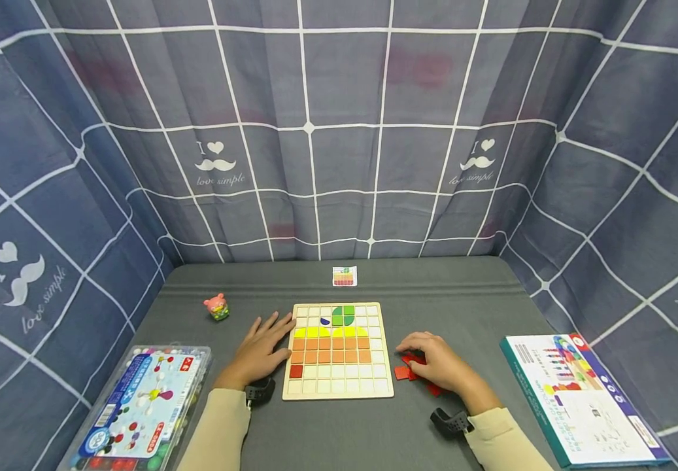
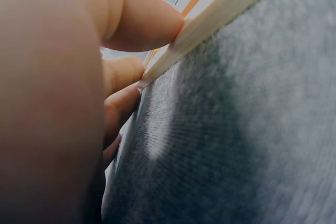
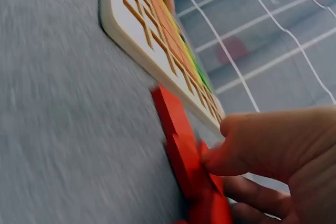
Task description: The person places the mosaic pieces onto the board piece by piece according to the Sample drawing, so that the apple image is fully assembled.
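Observation:
A square wooden grid board (image 1: 339, 396) lies on the grey table. It carries a dark red square (image 1: 296, 371) at lower left, orange rows (image 1: 329, 356), a yellow row (image 1: 339, 332), green pieces (image 1: 343, 316) and a small blue piece (image 1: 325, 321). My left hand (image 1: 259, 350) rests at the board's left side, its thumb and fingertips touching the wooden edge (image 2: 210, 24). Right of the board my right hand (image 1: 444, 367) is over a loose pile of red square tiles (image 1: 402, 373). In the right wrist view its thumb and fingers pinch a red tile (image 3: 210, 174) from the pile.
A small picture card (image 1: 344, 277) lies behind the board. A pink-headed figurine (image 1: 217, 306) stands at back left. A clear plastic case (image 1: 144, 405) with coloured balls sits at front left, a flat printed box (image 1: 586, 405) at right. A gridded curtain (image 1: 344, 157) surrounds the table.

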A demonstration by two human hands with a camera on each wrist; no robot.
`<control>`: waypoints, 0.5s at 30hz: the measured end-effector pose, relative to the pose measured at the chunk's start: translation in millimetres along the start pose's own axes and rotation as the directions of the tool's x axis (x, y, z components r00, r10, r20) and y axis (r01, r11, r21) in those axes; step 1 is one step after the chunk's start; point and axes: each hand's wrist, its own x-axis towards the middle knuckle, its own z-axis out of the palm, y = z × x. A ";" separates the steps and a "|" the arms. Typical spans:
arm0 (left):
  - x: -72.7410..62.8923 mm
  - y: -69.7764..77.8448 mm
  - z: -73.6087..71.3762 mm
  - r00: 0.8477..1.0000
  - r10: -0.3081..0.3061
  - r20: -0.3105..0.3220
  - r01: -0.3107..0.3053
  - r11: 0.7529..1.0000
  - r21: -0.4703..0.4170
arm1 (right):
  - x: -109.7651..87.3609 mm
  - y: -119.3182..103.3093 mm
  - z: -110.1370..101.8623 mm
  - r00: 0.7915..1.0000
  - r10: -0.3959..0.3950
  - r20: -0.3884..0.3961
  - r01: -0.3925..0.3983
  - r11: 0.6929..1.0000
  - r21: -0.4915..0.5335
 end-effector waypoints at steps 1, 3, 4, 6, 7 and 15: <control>-0.1 -0.3 0.3 1.000 0.003 -0.003 -0.003 1.000 -0.001 | -2.0 2.7 -2.4 1.000 -0.009 0.009 0.009 1.000 0.013; -0.3 -0.2 -0.1 1.000 0.010 -0.012 -0.010 1.000 -0.010 | -4.2 6.6 -6.3 1.000 -0.018 0.015 0.017 0.999 0.036; -0.3 0.0 -0.3 1.000 0.010 -0.014 -0.010 1.000 -0.009 | -4.6 7.6 -7.7 1.000 -0.018 0.016 0.017 0.999 0.046; -0.4 0.8 -0.8 1.000 0.006 -0.016 -0.006 1.000 -0.006 | -4.7 9.1 -9.6 0.999 -0.023 0.022 0.022 0.998 0.059; -0.5 1.3 -1.1 1.000 0.004 -0.017 -0.004 1.000 -0.006 | -4.6 9.4 -10.2 0.999 -0.027 0.029 0.025 0.998 0.063; -2.1 3.2 0.1 0.999 0.025 -0.046 -0.026 1.000 -0.014 | -5.2 12.0 -10.7 0.996 -0.073 0.049 0.075 0.997 -0.028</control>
